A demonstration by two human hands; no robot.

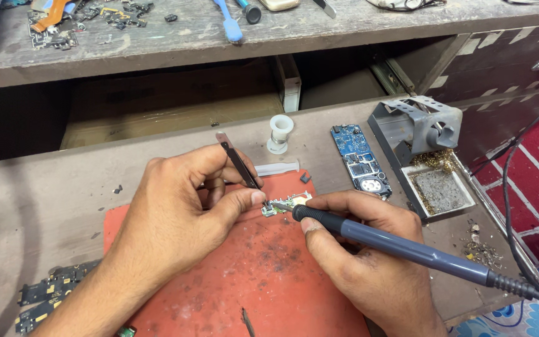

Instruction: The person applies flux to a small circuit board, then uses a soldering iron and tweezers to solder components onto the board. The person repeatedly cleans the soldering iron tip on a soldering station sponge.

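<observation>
My left hand (185, 203) pinches a pair of dark metal tweezers (237, 161), their tips down on a small green circuit board (288, 204) that lies at the far edge of an orange-red work mat (257, 274). My right hand (360, 249) grips a grey-blue soldering iron (400, 246) like a pen. Its tip touches the small board right beside the tweezer tips. The iron's black cable (531, 293) runs off to the lower right.
A grey soldering iron stand (422, 128) with a tray of brass wool (441, 187) sits at the right. A blue phone board (360, 159), a white spool (280, 132) and a white syringe (279, 167) lie behind the mat. Dark flex boards (48, 296) rest at lower left. A raised shelf (219, 37) holds tools.
</observation>
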